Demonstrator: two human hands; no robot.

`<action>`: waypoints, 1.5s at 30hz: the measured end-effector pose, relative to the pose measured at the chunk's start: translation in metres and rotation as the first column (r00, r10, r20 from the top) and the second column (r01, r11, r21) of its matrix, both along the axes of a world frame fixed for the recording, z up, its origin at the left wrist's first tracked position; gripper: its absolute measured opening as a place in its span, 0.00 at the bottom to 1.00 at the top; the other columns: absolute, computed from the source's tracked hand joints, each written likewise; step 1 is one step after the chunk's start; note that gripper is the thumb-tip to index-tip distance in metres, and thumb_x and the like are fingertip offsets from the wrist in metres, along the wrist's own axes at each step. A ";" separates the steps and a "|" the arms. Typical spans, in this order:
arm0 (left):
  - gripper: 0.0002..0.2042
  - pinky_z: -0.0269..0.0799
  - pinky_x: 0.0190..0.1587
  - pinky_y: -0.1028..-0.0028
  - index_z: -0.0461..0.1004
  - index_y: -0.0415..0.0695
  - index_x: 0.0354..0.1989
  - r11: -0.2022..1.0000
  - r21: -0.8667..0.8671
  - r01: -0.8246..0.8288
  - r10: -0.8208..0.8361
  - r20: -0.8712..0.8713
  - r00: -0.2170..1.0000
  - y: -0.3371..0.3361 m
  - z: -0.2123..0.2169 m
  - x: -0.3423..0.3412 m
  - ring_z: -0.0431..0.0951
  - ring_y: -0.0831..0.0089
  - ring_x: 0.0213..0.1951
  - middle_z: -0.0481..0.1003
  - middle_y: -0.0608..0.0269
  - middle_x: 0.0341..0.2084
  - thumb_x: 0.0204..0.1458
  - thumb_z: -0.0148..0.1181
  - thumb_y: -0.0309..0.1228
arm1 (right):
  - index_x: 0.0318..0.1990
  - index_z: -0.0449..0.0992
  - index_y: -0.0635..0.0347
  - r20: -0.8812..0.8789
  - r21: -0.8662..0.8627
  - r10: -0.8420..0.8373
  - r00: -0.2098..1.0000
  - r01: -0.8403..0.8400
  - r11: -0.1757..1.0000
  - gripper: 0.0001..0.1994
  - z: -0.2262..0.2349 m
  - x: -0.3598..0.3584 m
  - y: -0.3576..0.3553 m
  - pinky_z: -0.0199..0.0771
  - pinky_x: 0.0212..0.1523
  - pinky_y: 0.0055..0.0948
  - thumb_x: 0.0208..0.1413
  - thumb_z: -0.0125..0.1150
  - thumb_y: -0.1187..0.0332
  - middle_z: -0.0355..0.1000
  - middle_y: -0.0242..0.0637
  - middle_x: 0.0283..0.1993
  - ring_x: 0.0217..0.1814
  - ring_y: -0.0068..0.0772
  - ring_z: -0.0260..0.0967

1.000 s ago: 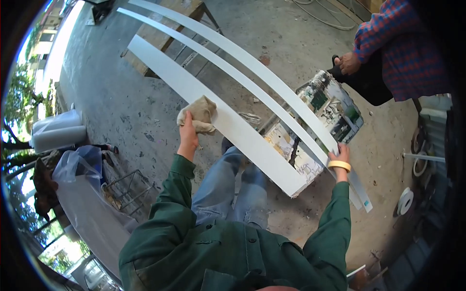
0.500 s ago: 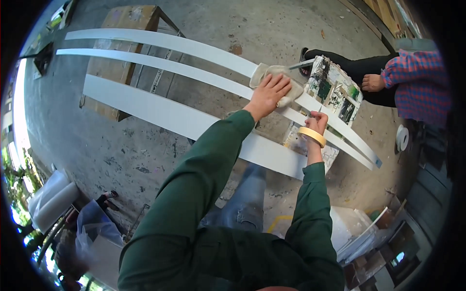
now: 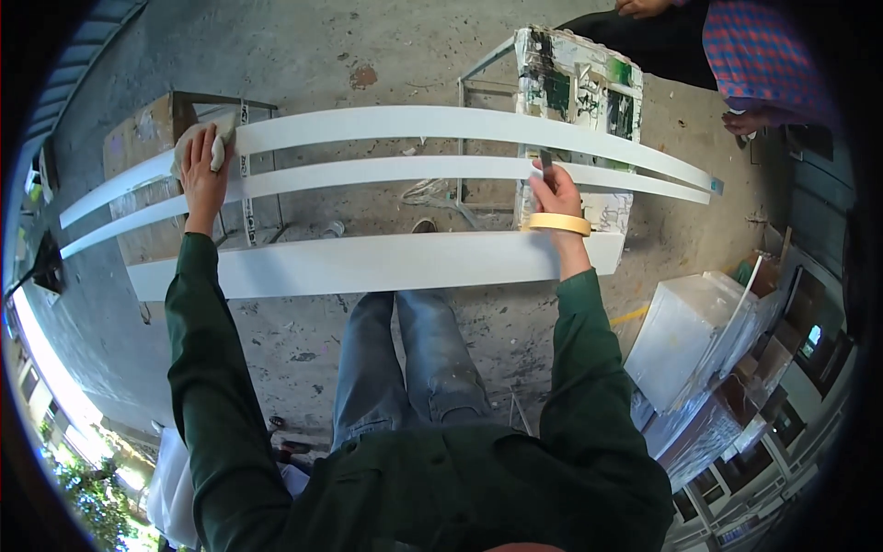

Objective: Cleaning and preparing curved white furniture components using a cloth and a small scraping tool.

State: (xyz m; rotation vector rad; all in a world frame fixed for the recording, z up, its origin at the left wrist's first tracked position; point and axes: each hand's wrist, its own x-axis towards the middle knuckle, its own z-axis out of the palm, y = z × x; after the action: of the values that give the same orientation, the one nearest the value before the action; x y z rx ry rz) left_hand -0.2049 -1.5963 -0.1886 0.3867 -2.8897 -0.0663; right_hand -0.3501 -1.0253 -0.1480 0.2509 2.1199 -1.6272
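Under my left hand point(image 3: 204, 179) is a cream cloth point(image 3: 221, 133), pressed on the left part of the far white strip point(image 3: 386, 122); my fingers curl over it. My right hand point(image 3: 557, 191) has its fingers closed around a small flat grey tool point(image 3: 545, 161), its kind unclear, at the middle white strip point(image 3: 368, 173). A roll of masking tape point(image 3: 572, 224) hangs around my right wrist. Closest to me lies a wide white board point(image 3: 386, 262), passing beneath my right wrist.
A paint-splattered stand point(image 3: 602, 78) supports the pieces at right, a brown stand point(image 3: 138, 147) at left. Beyond the right stand is a person in a checked shirt point(image 3: 759, 51). A white box point(image 3: 685, 322) and stacked items are at lower right. The concrete floor point(image 3: 303, 350) is paint-spotted.
My left hand has slid the cloth far to the left along the far strip. My right hand stays near the right stand with the grey tool. The whole view has turned.
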 end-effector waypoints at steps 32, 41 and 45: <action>0.29 0.68 0.40 0.62 0.72 0.48 0.46 0.787 0.486 0.379 -0.459 0.051 0.887 0.082 0.069 -0.024 0.73 0.56 0.40 0.73 0.58 0.37 0.28 0.74 0.32 | 0.43 0.75 0.60 0.137 -0.125 -0.058 0.989 0.075 0.989 0.12 0.049 0.097 -0.068 0.61 0.29 0.16 0.61 0.53 0.62 0.65 0.23 0.24 0.25 0.15 0.59; 0.35 0.66 0.46 0.62 0.70 0.50 0.47 0.811 0.433 0.394 -0.537 0.284 0.794 0.094 0.053 -0.057 0.70 0.56 0.48 0.70 0.56 0.45 0.22 0.76 0.34 | 0.49 0.72 0.60 0.556 -0.311 -0.401 0.728 0.629 0.712 0.13 0.022 0.271 -0.049 0.72 0.37 0.23 0.62 0.50 0.65 0.74 0.36 0.41 0.36 0.24 0.72; 0.32 0.66 0.44 0.62 0.68 0.47 0.44 0.715 0.465 0.522 -0.625 0.091 0.775 0.125 0.052 -0.053 0.70 0.55 0.42 0.70 0.58 0.37 0.23 0.75 0.28 | 0.42 0.73 0.58 0.606 -0.359 -0.452 0.655 0.732 0.579 0.06 -0.004 0.296 -0.058 0.69 0.26 0.22 0.60 0.53 0.70 0.72 0.32 0.31 0.25 0.23 0.68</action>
State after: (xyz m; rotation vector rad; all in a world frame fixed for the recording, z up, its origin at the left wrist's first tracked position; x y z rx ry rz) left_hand -0.2582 -1.4712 -0.1363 -0.5202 -3.0997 -0.8075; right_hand -0.0539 -1.0831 -0.1521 1.1521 1.1136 -2.2302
